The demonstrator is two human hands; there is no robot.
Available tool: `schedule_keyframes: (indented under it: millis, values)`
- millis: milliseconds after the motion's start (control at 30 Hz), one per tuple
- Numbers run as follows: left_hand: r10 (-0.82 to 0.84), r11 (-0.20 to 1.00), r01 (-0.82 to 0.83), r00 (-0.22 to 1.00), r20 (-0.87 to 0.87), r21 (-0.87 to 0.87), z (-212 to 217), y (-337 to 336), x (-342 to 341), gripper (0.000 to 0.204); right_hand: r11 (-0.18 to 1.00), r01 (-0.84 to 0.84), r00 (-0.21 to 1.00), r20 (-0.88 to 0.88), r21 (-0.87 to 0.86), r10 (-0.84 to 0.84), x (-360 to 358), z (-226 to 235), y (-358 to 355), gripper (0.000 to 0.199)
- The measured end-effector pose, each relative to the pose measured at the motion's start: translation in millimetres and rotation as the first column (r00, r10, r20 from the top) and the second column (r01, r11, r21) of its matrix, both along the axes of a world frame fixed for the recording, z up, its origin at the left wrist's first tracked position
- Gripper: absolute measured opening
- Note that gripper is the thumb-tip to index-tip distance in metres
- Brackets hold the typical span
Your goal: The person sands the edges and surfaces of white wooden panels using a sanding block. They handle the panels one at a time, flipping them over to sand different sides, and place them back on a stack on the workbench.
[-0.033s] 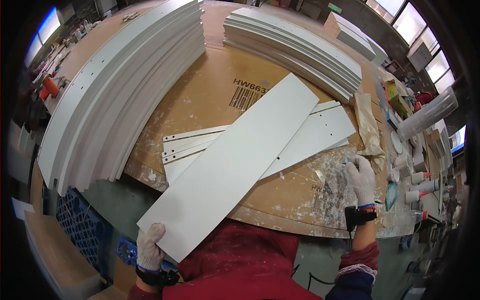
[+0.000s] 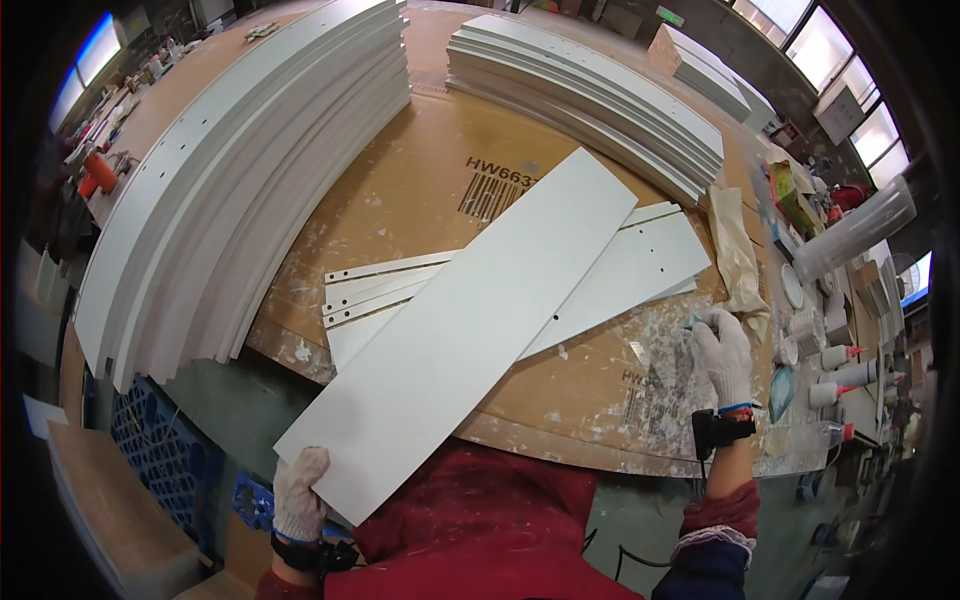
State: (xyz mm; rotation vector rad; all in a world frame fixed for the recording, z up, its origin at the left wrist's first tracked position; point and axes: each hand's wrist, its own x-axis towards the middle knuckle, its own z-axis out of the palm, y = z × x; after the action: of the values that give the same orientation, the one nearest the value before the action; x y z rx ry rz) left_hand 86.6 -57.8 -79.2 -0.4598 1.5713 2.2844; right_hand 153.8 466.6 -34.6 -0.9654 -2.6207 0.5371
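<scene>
My gloved left hand (image 2: 301, 495) grips the near lower corner of a long plain white board (image 2: 470, 330), thumb on top. The board lies slantwise across several white panels (image 2: 640, 250) with drilled holes and narrow grooves. Its near end overhangs the table edge above my red apron (image 2: 480, 510). My gloved right hand (image 2: 724, 350) is closed over the paint-smeared right part of the cardboard (image 2: 530, 420). A small bluish bit (image 2: 692, 321) shows at its fingertips; what it is cannot be made out.
Tall stacks of white boards stand at the left (image 2: 240, 170) and back (image 2: 590, 100). A crumpled cream cloth (image 2: 735, 250) lies beyond my right hand. Bottles with red tips (image 2: 835, 356), a clear bottle (image 2: 815, 436) and a clear tube (image 2: 855, 230) are at the right. A blue plastic pallet (image 2: 160, 450) stands below left.
My right hand has shifted very slightly to the right. The white board and my left hand stay as they were.
</scene>
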Motion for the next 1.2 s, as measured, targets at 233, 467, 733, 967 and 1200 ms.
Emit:
schedule_keyframes:
  millis: [233,467,733,967,1200]
  values:
    - [-0.030,0.986,0.018,0.997,0.068,0.163,-9.3,-4.3,-0.9,0.045,0.996,-0.046,0.999,-0.004,-0.081,0.046,-23.7,18.6,8.2,0.029]
    - [0.009,0.996,-0.015,0.998,0.061,0.091,-14.3,-2.1,2.5,0.056,0.988,-0.075,0.991,0.101,-0.137,0.089,-20.1,17.3,40.1,0.028]
    - [0.059,0.985,-0.085,0.984,0.166,0.151,-18.0,-13.0,7.9,0.041,0.934,-0.344,0.909,0.287,0.102,0.303,5.5,-20.5,-56.5,0.025]
    - [-0.022,0.954,-0.053,0.970,0.243,0.296,-11.3,-17.1,15.3,0.040,0.945,-0.310,0.939,0.122,-0.101,0.321,21.9,-34.1,-63.9,0.009]
    - [-0.227,0.958,0.179,0.949,0.216,0.223,-11.5,-16.1,7.9,0.045,0.917,-0.273,0.887,0.294,-0.291,0.357,-3.7,8.0,-70.4,0.006]
